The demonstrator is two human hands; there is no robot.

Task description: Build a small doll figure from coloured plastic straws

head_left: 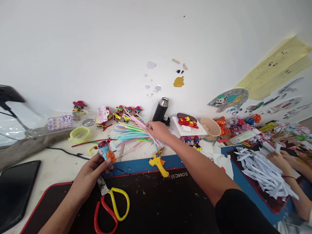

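Observation:
My left hand (94,169) is closed around a small pipe-cleaner doll (106,151) with a red top, a light blue body and an orange part. Below that hand lie large scissors (113,204) with one red and one yellow handle. My right hand (158,130) reaches over a loose bundle of pastel pipe cleaners (131,133), its fingers closed on pink ones; the fingertips are partly hidden. Just below the bundle, a yellow glue gun (159,164) rests at the edge of the black mat (156,201).
Behind the bundle stand a black thermos (161,110) and several finished dolls (119,113). A white box (181,130) and a beige bowl (211,126) are to the right. Beyond, another person's hands (280,161) work at white paper strips (263,172). A dark tablet (18,188) lies left.

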